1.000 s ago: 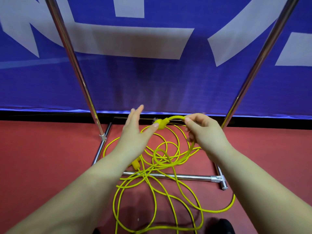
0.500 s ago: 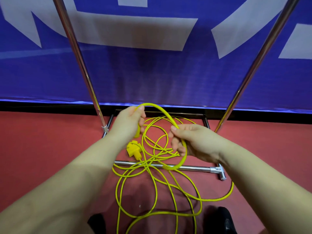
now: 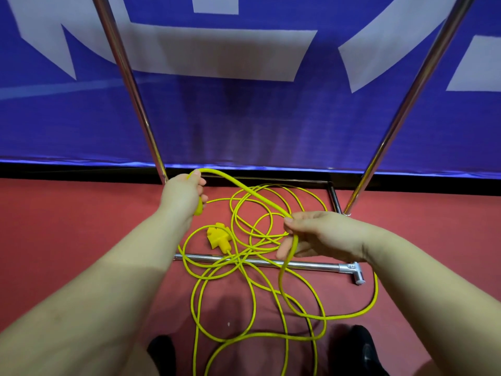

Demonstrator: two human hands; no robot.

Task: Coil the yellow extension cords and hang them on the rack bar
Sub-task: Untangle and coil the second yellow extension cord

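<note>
A yellow extension cord (image 3: 252, 270) lies in tangled loops on the red floor, across the rack's lower base bar (image 3: 311, 265). My left hand (image 3: 181, 195) is shut on the cord's plug end, whose yellow tip pokes out below the fist. From there the cord arcs over to my right hand (image 3: 317, 234), which pinches it between thumb and fingers before it drops back to the floor. A second yellow plug (image 3: 218, 236) rests on the floor between my hands. The rack's hanging bar is out of view above.
Two chrome rack uprights, the left upright (image 3: 130, 85) and the right upright (image 3: 406, 104), rise on either side of my hands. A blue banner (image 3: 257, 118) stands just behind the rack. My black shoes (image 3: 363, 348) stand at the bottom edge, beside cord loops.
My left hand closed on the plug end and moved up and left. My right hand slid along the cord to the right, so the span between my hands grew longer.
</note>
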